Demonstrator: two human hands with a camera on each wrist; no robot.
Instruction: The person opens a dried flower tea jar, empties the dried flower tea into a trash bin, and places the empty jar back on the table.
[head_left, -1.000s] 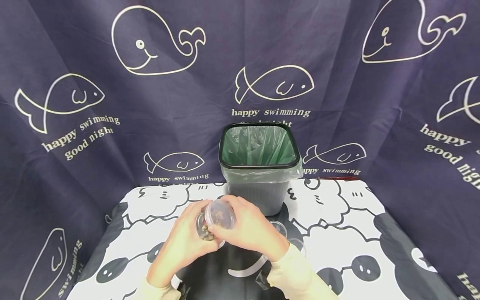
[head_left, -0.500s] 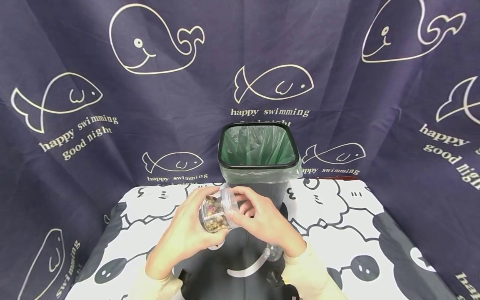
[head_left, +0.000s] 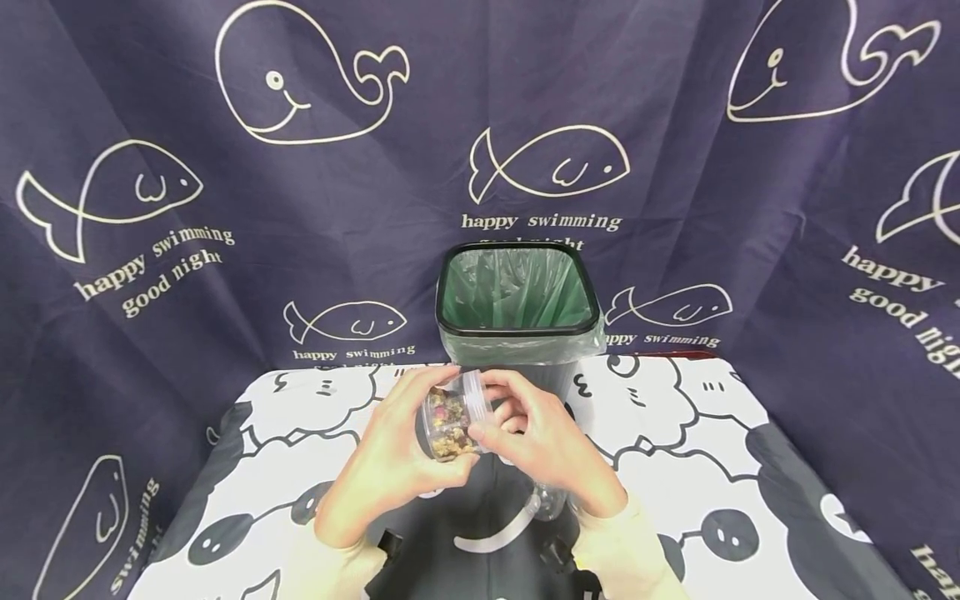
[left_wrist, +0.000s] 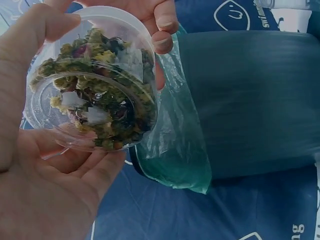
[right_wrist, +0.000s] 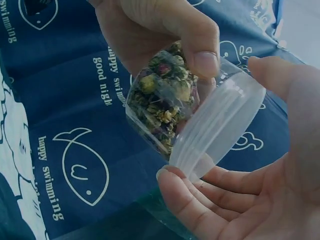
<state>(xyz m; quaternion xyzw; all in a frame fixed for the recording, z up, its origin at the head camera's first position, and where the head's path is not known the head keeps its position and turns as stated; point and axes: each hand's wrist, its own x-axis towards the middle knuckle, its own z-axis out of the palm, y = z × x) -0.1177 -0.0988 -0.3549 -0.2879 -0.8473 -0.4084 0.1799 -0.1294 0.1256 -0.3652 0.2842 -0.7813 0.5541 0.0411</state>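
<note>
Dark fish-print cloth point(head_left: 675, 200) behind. Jar point(head_left: 447, 421) of dried flowers point(right_wrist: 167, 95) held in front of bin point(head_left: 517, 332), nearly on its side, axis crosswise: base end toward left hand point(head_left: 393, 454), curled round its body; lid point(head_left: 477, 397) toward right hand point(head_left: 542, 442), thumb and fingertips gripping the edge.

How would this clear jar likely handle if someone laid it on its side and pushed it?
The clear jar would probably roll, given its round shape. It seems light for its size, since it looks filled with loose dried flowers. Its smooth, shiny surface suggests it may also be slippery.
</note>
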